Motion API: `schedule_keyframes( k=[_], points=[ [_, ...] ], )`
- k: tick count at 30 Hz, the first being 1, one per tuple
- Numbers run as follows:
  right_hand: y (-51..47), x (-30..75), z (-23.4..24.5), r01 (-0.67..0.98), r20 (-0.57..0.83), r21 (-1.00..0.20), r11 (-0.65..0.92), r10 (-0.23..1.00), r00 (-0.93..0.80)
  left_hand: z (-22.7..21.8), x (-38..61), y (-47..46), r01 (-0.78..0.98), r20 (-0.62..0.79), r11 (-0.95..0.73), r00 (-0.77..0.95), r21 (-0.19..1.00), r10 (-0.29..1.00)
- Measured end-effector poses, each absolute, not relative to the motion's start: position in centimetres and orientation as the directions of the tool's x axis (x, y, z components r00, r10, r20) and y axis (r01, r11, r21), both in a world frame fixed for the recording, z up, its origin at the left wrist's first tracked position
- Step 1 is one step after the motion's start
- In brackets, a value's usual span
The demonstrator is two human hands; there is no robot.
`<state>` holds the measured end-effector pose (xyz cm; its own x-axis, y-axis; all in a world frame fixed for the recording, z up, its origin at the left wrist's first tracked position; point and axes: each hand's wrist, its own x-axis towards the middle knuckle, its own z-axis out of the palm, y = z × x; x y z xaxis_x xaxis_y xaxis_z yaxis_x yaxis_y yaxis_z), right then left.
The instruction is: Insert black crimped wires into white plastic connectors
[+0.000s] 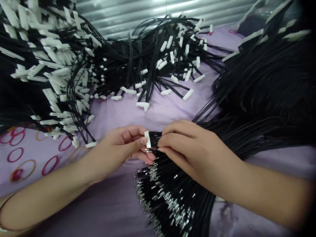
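A white plastic connector point(147, 139) is pinched between the thumb and fingers of my left hand point(128, 143), in the middle of the view. Black wires point(155, 138) run from its right side toward my right hand point(182, 140). The right fingertips are closed on thin wires just beside the connector; how many they hold is hidden. Below both hands fans out a thick bundle of loose black wires point(182, 184), with bare silver metal terminals point(172, 204) at their ends.
A large heap of wires with white connectors point(55, 79) rises at the left. Another pile point(148, 59) lies at the back, before a ridged metallic surface point(128, 16). Black wire bundles point(266, 85) fill the right. Red and yellow rings point(50, 164) lie on the purple cloth point(108, 197).
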<state>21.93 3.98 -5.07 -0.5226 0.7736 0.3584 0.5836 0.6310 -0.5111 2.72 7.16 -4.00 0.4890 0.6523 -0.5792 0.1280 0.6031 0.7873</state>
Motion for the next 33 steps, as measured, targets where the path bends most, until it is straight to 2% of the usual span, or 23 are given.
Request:
schedule_keyframes(
  k=[10,18,24,33],
  points=[
    [3.5,21.5,-5.3,0.691,0.249,-0.406,0.599,0.8,-0.546,-3.8,2.9,7.1,0.15,-0.599,0.615,0.49,0.774,0.634],
    [4.0,22.3,-4.0,0.524,0.397,-0.577,0.627,0.775,-0.491,-4.0,2.6,7.0,0.146,-0.556,0.578,0.535,0.803,0.636],
    [4.7,22.2,-3.7,0.607,0.354,-0.555,0.569,0.822,-0.446,-4.5,2.7,7.0,0.112,-0.488,0.518,0.549,0.848,0.679],
    [4.8,21.9,-3.9,0.638,0.336,-0.533,0.556,0.831,-0.443,-4.5,2.6,6.9,0.143,-0.48,0.49,0.553,0.86,0.681]
  ],
)
